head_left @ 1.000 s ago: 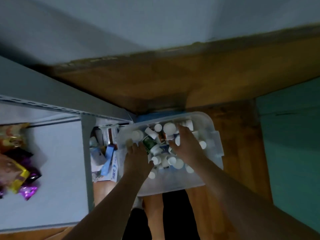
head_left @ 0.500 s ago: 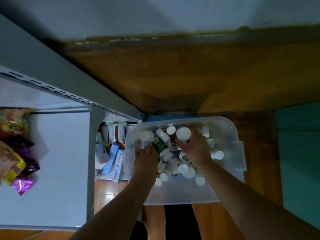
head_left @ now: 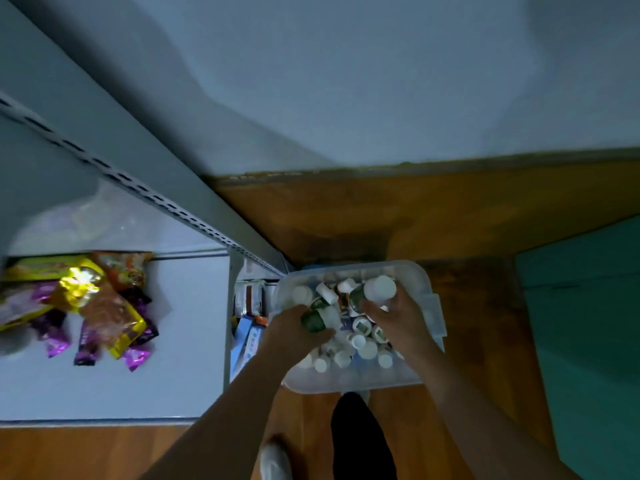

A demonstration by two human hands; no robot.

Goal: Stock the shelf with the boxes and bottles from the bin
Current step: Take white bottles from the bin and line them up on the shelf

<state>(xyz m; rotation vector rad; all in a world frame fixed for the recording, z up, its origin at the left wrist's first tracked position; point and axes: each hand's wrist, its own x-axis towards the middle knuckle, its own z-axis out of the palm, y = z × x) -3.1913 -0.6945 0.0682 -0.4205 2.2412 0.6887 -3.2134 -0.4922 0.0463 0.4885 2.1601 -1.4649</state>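
We grip a green bottle (head_left: 317,320) in our left hand (head_left: 294,329) and a white-capped bottle (head_left: 377,291) in our right hand (head_left: 398,318); lifting both from the crowded bin (head_left: 429,285) could topple neighbours.

The bin (head_left: 427,282) is see-through, cloudy plastic, and the bottles (head_left: 360,341) in it look like smooth plastic with white caps. The shelf (head_left: 173,341) is smooth painted metal, pale and matt, and the snack packs (head_left: 100,306) on it are shiny, crinkly foil. The floor (head_left: 381,216) is brown wood with a soft shine, and the boxes (head_left: 247,337) look like paper card.
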